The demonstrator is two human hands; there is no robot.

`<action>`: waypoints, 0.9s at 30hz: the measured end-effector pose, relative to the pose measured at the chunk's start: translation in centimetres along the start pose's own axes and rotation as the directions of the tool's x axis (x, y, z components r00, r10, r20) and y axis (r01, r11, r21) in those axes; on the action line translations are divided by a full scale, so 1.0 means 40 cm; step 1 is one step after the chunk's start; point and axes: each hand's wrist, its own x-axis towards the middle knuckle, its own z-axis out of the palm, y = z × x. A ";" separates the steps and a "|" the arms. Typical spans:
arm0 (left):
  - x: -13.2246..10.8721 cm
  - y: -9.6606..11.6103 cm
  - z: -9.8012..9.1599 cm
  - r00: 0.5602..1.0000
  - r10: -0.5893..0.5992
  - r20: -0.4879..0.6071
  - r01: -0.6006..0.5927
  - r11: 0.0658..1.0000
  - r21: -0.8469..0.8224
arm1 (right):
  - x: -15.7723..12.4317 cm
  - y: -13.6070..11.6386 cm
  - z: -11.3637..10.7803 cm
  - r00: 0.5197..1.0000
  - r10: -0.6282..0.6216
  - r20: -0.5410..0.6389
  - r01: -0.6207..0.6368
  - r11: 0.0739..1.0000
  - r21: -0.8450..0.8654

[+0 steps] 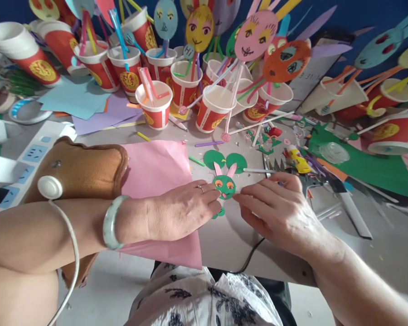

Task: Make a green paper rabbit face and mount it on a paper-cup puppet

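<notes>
The left hand (180,210) and the right hand (279,210) meet over a small green paper face (224,184), a round cut-out with two pink ears and orange eyes. It lies on the grey table (231,235), close to the near edge and just ahead of the person.

The left hand comes in from nine o'clock with its fingers drawn together, and their tips hold the cut-out's left rim. The right hand comes in from three o'clock, thumb and forefinger narrowed to a point on the right rim. Whether either thumb sits under the paper cannot be told.

The left forearm rests across a pink paper sheet (156,167) at nine o'clock of the face. At twelve o'clock, just beyond the ears, lie two plain green paper circles (213,158). A yellow glue stick (297,158) lies at two o'clock, and farther back stands a crowd of red-and-white paper cups (155,108) with straws.

Handling so small a piece looks like it calls for light pressure. The fingertips are best kept on the bare green rim, off the eyes and ears, so that nothing stuck on slides. One hand should pin the face flat while the other adjusts it. Keeping the wrists on the table would steady both.
</notes>
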 end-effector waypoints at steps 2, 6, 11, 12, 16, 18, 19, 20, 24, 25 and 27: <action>0.005 0.000 0.002 1.000 -0.010 -0.012 0.010 1.000 0.001 | 0.000 0.004 -0.002 0.998 -0.035 0.050 0.034 0.999 0.026; 0.016 -0.001 0.004 0.999 -0.027 -0.031 0.025 0.998 -0.065 | 0.000 0.012 0.001 0.990 -0.083 0.110 0.080 0.996 0.027; 0.012 -0.002 0.022 0.996 -0.028 -0.082 0.017 0.992 -0.127 | -0.002 0.020 0.005 0.985 -0.114 0.130 0.115 0.993 0.001; 0.011 -0.002 0.026 0.995 -0.033 -0.093 0.021 0.991 -0.135 | -0.002 0.021 0.007 0.984 -0.119 0.130 0.120 0.993 -0.002; 0.006 -0.001 0.036 0.993 -0.043 -0.108 0.028 0.990 -0.140 | -0.003 0.023 0.012 0.981 -0.142 0.131 0.147 0.989 -0.029; 0.005 -0.001 0.036 0.994 -0.040 -0.103 0.026 0.991 -0.132 | -0.003 0.024 0.015 0.981 -0.148 0.128 0.155 0.987 -0.044; 0.004 -0.001 0.036 0.995 -0.036 -0.096 0.024 0.992 -0.125 | -0.003 0.024 0.016 0.981 -0.147 0.129 0.155 0.987 -0.048; 0.004 0.000 0.035 0.996 -0.032 -0.087 0.022 0.993 -0.118 | -0.003 0.024 0.017 0.981 -0.147 0.129 0.155 0.987 -0.050; 0.003 0.001 0.036 0.997 -0.035 -0.074 0.028 0.996 -0.088 | -0.002 0.018 0.018 0.982 -0.125 0.141 0.133 0.990 -0.048; 0.004 0.002 0.036 0.996 -0.038 -0.075 0.032 0.996 -0.087 | -0.001 0.015 0.017 0.983 -0.117 0.139 0.125 0.991 -0.046; 0.005 0.002 0.037 0.995 -0.045 -0.084 0.037 0.995 -0.092 | 0.002 0.009 0.017 0.985 -0.108 0.132 0.114 0.993 -0.041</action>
